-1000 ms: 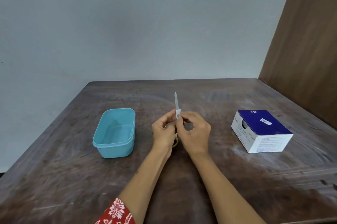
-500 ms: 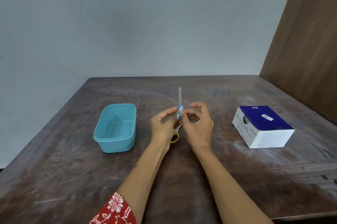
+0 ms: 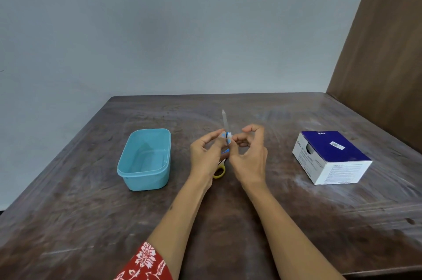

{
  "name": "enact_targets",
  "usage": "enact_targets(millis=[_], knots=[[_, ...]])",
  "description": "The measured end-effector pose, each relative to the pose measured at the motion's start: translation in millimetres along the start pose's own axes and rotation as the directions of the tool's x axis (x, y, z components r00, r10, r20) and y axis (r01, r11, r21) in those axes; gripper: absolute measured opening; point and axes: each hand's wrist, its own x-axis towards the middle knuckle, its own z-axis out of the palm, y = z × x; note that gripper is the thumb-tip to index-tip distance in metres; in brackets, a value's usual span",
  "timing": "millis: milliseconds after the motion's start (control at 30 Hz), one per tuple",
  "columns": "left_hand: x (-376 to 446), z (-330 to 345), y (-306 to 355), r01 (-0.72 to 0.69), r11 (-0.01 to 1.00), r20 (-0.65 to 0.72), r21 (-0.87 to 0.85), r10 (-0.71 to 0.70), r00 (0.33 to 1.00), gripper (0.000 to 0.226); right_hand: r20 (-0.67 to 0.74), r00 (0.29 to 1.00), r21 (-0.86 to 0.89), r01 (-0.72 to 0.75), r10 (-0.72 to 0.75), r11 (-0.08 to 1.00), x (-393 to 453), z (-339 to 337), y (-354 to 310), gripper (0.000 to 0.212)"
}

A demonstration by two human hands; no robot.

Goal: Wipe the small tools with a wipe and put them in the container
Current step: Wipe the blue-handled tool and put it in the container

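My left hand (image 3: 205, 154) and my right hand (image 3: 249, 161) meet above the table's middle. Both pinch a small blue and white wipe packet (image 3: 226, 141) between thumb and fingertips. Under my hands lie yellow-handled scissors (image 3: 219, 172) on the table; a thin grey blade (image 3: 224, 120) shows past my fingers, pointing away. My hands hide the part between handle and blade. A light blue plastic container (image 3: 146, 158) stands open to the left of my left hand, with nothing visible inside.
A blue and white box of wipes (image 3: 331, 156) sits on the right of the dark wooden table (image 3: 91, 222). A brown wooden panel (image 3: 383, 63) rises at the right, a grey wall behind.
More of the blue and white packet shows between my fingertips, and my right hand's outer fingers have lifted and spread. Both hands stay in the same spot.
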Motion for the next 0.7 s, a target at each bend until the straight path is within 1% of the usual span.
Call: enact_targets(millis=[67, 167, 300, 400, 467, 567, 700], knots=[[3, -2, 0, -0.045, 0.998, -0.014, 0.038, 0.046, 0.999, 0.021, 0.035, 0.999, -0.03, 0.038, -0.037, 0.999, -2, 1, -1, 0.037], [5, -3, 0, -0.083, 0.994, -0.027, 0.067, 0.085, 0.996, 0.016, 0.081, 0.995, -0.056, 0.065, -0.06, 0.996, -2, 1, 0, 0.039], [7, -5, 4, -0.04, 0.996, -0.001, -0.08, 0.04, 0.999, 0.015, 0.151, 0.988, -0.096, 0.058, -0.043, 0.994, -3, 1, 4, 0.04], [11, -9, 1, -0.06, 0.998, -0.006, -0.022, 0.06, 0.998, 0.011, 0.1, 0.994, -0.049, 0.055, -0.05, 0.997, -4, 0, -2, 0.039], [10, -9, 0, -0.061, 0.998, -0.004, 0.029, 0.061, 0.998, 0.015, 0.057, 0.997, -0.014, 0.057, -0.056, 0.998, -4, -1, -5, 0.038], [9, -9, -1, -0.038, 0.999, 0.016, 0.001, 0.038, 0.999, 0.015, 0.09, 0.995, -0.025, 0.035, -0.032, 0.999, -5, -2, -6, 0.039], [12, -11, 0, -0.046, 0.999, 0.017, -0.028, 0.046, 0.999, 0.017, 0.154, 0.988, -0.054, 0.014, -0.005, 0.998, -5, -1, -4, 0.04]])
